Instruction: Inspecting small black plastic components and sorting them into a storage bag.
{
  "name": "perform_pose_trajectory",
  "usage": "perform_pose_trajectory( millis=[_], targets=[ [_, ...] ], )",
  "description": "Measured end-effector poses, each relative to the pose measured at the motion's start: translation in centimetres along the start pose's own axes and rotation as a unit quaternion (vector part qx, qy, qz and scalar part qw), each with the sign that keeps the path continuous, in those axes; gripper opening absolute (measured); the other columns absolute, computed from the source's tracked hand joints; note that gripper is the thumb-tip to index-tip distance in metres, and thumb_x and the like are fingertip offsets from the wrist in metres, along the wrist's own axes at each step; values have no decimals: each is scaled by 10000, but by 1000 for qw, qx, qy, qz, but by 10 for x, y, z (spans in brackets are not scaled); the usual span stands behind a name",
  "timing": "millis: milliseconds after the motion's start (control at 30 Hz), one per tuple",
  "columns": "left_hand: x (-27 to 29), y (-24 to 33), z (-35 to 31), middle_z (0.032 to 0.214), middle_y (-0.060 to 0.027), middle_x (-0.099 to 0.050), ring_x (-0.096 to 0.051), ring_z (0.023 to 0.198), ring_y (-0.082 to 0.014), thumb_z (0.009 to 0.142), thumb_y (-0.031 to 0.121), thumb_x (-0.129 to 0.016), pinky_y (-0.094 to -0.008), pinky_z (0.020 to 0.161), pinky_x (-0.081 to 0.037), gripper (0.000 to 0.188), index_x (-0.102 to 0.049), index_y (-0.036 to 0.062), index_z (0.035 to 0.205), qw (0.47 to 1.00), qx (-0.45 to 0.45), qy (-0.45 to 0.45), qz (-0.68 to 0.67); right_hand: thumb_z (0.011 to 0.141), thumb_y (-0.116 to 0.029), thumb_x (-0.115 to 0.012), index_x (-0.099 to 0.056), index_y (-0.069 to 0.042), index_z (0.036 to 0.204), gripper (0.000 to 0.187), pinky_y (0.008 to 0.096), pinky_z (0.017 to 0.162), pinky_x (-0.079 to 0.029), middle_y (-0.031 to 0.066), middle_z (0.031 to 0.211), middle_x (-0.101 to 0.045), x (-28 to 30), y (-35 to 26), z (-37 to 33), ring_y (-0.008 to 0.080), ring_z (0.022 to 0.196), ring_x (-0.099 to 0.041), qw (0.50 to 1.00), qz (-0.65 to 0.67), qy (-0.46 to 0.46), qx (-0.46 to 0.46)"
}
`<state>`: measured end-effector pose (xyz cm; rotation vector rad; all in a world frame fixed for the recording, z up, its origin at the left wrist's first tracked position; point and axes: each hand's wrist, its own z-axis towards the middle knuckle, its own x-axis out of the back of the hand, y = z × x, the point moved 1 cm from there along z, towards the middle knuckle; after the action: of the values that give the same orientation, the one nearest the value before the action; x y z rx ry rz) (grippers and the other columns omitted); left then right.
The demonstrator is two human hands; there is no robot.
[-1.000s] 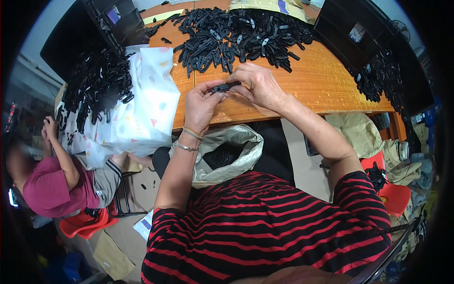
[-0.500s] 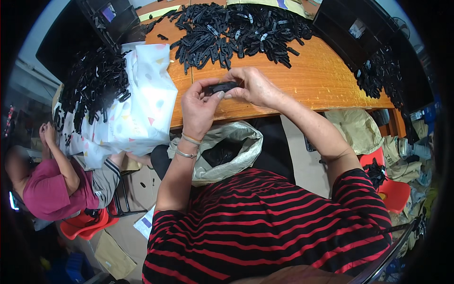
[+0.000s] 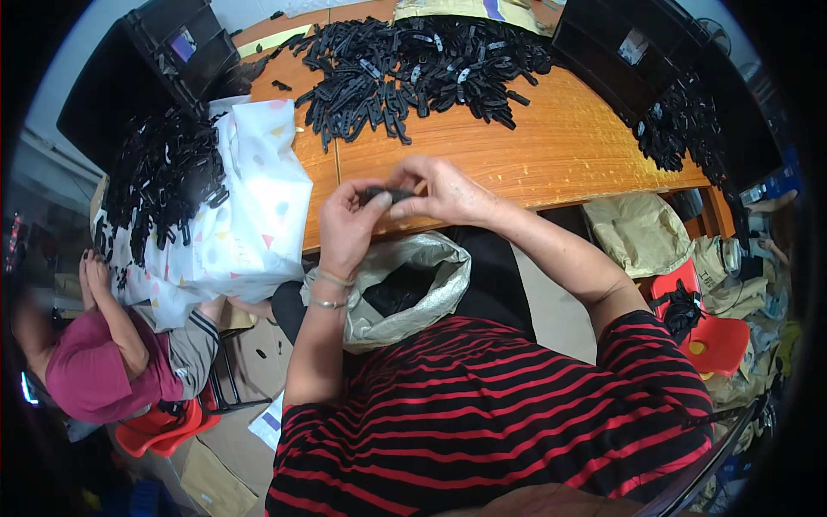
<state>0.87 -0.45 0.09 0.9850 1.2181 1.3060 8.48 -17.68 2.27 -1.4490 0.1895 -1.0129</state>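
Observation:
Over the near edge of the wooden table, both my hands hold one small, dark, elongated plastic piece (image 3: 395, 195). My left hand (image 3: 348, 226) pinches its left end between thumb and fingers. At its other end are the thumb and bent fingers of my right hand (image 3: 448, 191). Fingers cover much of the piece, so its exact kind does not show. Below my hands an open whitish woven sack (image 3: 444, 293) rests at my lap, with dark contents inside. A large heap of similar black plastic pieces (image 3: 370, 90) lies farther back on the table.
The wooden table (image 3: 551, 155) spans the front. Black crates (image 3: 633, 52) stand at its back corners. At left, more black pieces (image 3: 164, 172) lie on a patterned white sheet (image 3: 267, 185), beside a seated co-worker (image 3: 95, 370). A red chair (image 3: 715, 340) and brown bags are at right.
The view has shifted slightly, and both hands appear lower in it. The piece has turned between my fingers and more of it is covered. My hands still hold it.

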Motion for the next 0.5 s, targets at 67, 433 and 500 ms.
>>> perform_pose_trajectory(
  millis=[67, 433, 500],
  targets=[
    [9, 1, -13, 942, -28, -650, -585, 792, -70, 838, 0, -632, -207, 715, -475, 227, -619, -18, 1063, 991, 73, -89, 74, 802, -270, -732, -627, 14, 998, 360, 331, 734, -506, 116, 855, -680, 5, 11, -5, 179, 830, -648, 991, 46, -115, -45],
    [-11, -27, 66, 917, -147, -616, -613, 855, -295, 808, 4, -604, -349, 751, -500, 219, -638, 45, 1020, 877, -194, -6, 440, 790, -246, -706, -648, -12, 850, 248, 391, 661, -492, 199, 760, -649, 72, 84, 70, 308, 729, -644, 942, -276, 158, -110],
    [-15, -35, 100, 919, -160, -598, -592, 860, -329, 806, 7, -596, -371, 754, -494, 200, -642, 55, 996, 856, -214, 5, 470, 788, -280, -707, -638, -16, 865, 283, 420, 672, -500, 198, 779, -659, 70, 89, 88, 332, 760, -649, 903, -362, 194, -126]
  ],
)
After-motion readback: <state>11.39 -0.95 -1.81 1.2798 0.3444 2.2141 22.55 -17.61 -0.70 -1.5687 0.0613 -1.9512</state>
